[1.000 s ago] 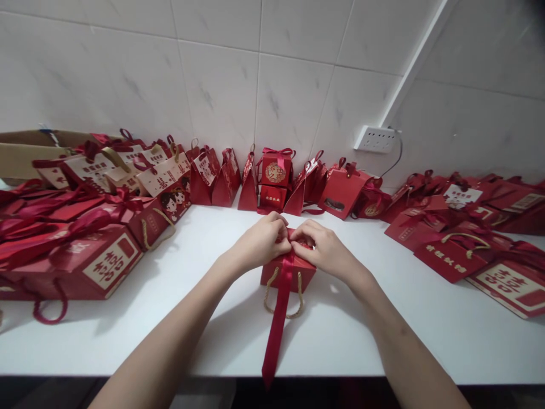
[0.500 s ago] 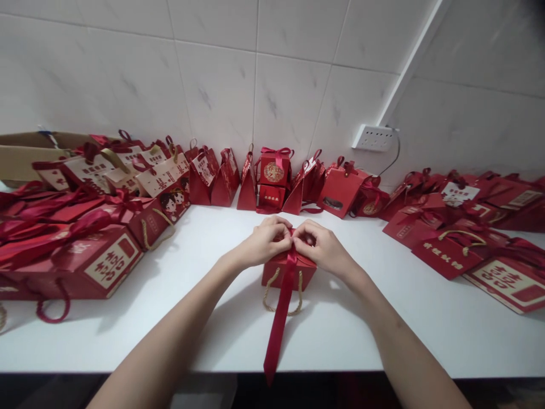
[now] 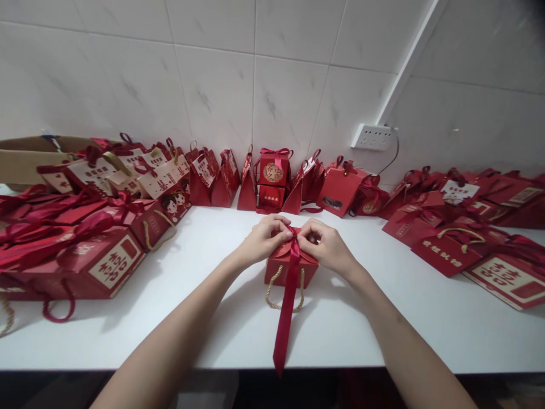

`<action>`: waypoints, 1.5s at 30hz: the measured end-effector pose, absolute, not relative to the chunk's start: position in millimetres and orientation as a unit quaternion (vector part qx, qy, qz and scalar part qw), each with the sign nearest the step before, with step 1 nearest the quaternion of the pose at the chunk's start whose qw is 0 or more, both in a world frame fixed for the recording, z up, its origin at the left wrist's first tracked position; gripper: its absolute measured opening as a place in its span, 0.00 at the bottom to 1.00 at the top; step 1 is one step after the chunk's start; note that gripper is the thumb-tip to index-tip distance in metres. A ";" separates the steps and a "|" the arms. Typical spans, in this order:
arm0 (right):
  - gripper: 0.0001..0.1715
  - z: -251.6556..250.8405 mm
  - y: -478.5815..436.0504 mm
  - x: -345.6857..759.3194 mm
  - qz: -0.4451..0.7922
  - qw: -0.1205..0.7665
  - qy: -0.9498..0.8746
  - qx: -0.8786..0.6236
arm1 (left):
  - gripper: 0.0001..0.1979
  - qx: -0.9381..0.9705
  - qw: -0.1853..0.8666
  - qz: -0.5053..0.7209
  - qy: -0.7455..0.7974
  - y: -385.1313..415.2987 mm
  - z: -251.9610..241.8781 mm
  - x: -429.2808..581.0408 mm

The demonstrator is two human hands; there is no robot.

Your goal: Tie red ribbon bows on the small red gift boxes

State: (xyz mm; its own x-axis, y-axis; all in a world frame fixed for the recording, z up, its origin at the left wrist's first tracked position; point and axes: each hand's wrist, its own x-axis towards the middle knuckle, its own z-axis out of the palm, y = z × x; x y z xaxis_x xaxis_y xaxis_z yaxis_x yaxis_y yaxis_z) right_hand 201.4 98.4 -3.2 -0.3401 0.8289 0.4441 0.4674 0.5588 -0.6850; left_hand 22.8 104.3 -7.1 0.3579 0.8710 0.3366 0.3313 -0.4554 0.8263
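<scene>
Red ribbon [image 3: 287, 298] is running down the front of the small box [image 3: 310, 274] that is standing before me, mid-worktop [image 3: 340, 335], and its pointed tail is hanging just past the near edge. A gold rope handle [image 3: 268, 296] is looping out below, behind the ribbon. Against the tiled wall [image 3: 213, 91], two stacked boxes are facing me: the upper box [image 3: 275, 168] is showing 乔迁之喜 in a round gold emblem, while the lower box [image 3: 271, 199] is carrying smaller gold characters that I am not reading with certainty. The large box [image 3: 68, 278] on the left is bearing a cream panel with a red 囍, and the flat box [image 3: 508, 278] at the far right is displaying the same sign. Next to that, a red bag [image 3: 445, 250] is showing gold characters, too blurred for me.

My left hand [image 3: 270, 238] is pinching the ribbon near its knot between thumb and forefinger, the other fingers curling in. My right hand [image 3: 321, 244] is mirroring it, its thumb and fingertips closing on the ribbon just beside the knot.
</scene>
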 end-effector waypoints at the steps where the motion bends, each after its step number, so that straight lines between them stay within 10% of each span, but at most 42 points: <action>1: 0.08 -3.9 98.9 201.5 0.229 0.403 -0.785 -0.410 | 0.10 0.748 0.341 0.406 0.399 104.9 -8.0 22.7; 22: 0.05 -1.2 97.4 200.8 0.231 0.375 -0.802 -0.403 | 0.05 0.748 0.327 0.432 0.384 100.9 -5.6 24.0; 45: 0.18 4.0 107.0 219.9 0.639 0.421 -0.587 -0.265 | 0.04 0.744 0.379 0.401 0.375 100.5 -2.2 26.1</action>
